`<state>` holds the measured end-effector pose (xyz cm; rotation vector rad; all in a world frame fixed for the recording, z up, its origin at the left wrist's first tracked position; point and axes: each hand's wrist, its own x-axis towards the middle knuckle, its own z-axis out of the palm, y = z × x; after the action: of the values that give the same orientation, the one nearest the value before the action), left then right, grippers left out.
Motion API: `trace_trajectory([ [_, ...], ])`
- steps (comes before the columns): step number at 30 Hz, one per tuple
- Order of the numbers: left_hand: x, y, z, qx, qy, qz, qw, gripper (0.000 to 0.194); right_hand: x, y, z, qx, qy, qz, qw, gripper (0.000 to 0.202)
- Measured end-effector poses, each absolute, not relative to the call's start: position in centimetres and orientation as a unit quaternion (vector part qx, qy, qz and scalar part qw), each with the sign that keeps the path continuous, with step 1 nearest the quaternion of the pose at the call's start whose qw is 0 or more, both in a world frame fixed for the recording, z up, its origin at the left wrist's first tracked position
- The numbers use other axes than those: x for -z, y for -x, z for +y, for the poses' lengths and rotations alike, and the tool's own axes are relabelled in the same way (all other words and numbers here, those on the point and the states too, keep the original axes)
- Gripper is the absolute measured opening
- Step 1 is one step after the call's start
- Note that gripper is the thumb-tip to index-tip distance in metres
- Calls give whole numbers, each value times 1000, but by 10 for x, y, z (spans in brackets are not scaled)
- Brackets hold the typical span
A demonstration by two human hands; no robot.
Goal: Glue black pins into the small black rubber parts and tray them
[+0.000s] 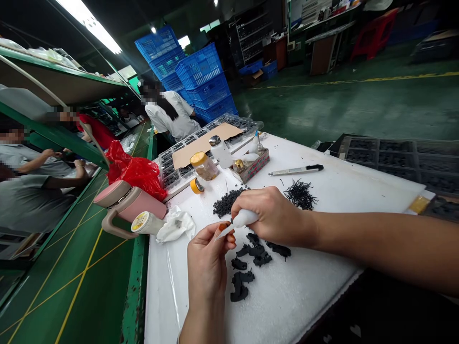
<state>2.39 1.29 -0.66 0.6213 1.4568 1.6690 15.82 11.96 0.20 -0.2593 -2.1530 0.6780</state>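
Note:
My right hand (267, 212) is wrapped round a small white squeeze bottle (245, 218), whose narrow tip points down to the left. The tip meets the fingers of my left hand (211, 243), which are pinched together; the fingertips are stained orange-brown, and what they hold is too small to name. Below the hands, several black curved parts (263, 258) lie on the white table top (301, 291). Behind the hands is a heap of small black rings (227, 201), and to the right a pile of thin black pins (301, 195).
A pink mug (143, 205), a white container (145, 222), crumpled tissue (175, 227) and red bag (134, 169) stand left. Behind are jars (204, 166), a small box (256, 165), a pen (296, 170), and parts trays (170, 174). People sit near the green conveyor (96, 272).

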Motion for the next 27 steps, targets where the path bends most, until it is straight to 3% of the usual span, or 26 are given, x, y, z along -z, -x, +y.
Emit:
trace_trajectory([
  [4, 10, -24, 14, -669, -244, 566, 414, 24, -2, -158, 118, -268, 114, -855, 429, 19],
  [17, 7, -18, 14, -671, -185, 453, 557, 26, -15, -159, 114, -467, 182, -801, 327, 4],
  [27, 10, -22, 16, -683, -213, 448, 535, 27, -11, -158, 114, -518, 198, -762, 334, 3],
])
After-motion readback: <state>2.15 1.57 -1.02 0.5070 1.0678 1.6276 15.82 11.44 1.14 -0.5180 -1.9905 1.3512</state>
